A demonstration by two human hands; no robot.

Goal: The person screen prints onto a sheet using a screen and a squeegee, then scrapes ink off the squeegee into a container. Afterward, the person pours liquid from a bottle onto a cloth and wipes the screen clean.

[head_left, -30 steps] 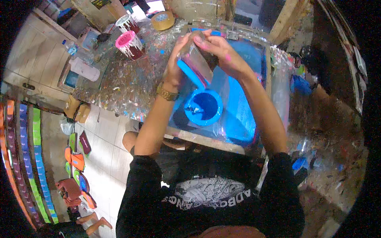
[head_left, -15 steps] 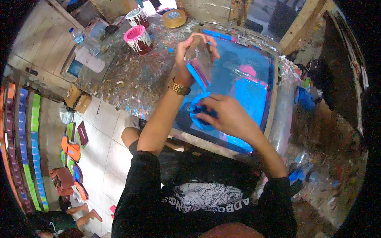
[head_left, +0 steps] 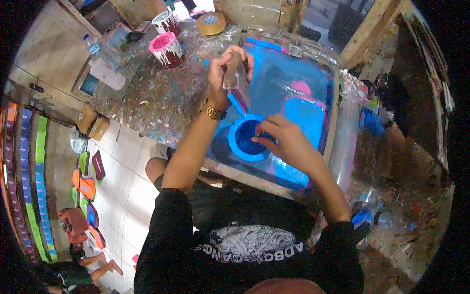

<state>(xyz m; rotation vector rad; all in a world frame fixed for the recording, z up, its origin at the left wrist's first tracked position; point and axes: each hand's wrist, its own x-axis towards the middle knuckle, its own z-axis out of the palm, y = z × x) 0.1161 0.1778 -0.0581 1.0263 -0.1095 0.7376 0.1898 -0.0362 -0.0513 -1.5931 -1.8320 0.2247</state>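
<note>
My left hand (head_left: 217, 76) grips a squeegee (head_left: 235, 73) by its worn wooden handle, and the blade end, smeared with blue ink, points down toward a round ink tub (head_left: 233, 143). Blue coats the tub's rim, and dark blue ink lies inside. Over the right side of the opening, my right hand (head_left: 284, 139) has its thumb and fingers drawn together; whatever they hold, if anything, is hidden. Under the tub lies a framed printing screen (head_left: 306, 132) with blue ink and a pink patch on its mesh.
Beyond my left hand, a pink-rimmed paint can (head_left: 166, 51), a white-dripped can (head_left: 164, 22) and a tape roll (head_left: 211, 23) stand on the stained table (head_left: 147, 98). A pale bottle (head_left: 107, 74) lies at the left. Another person's legs (head_left: 105, 267) show on the tiled floor at lower left.
The squeegee has tilted more upright and shifted slightly left with my left hand. My right hand has drawn rightward from the tub's middle, showing more of its inside.
</note>
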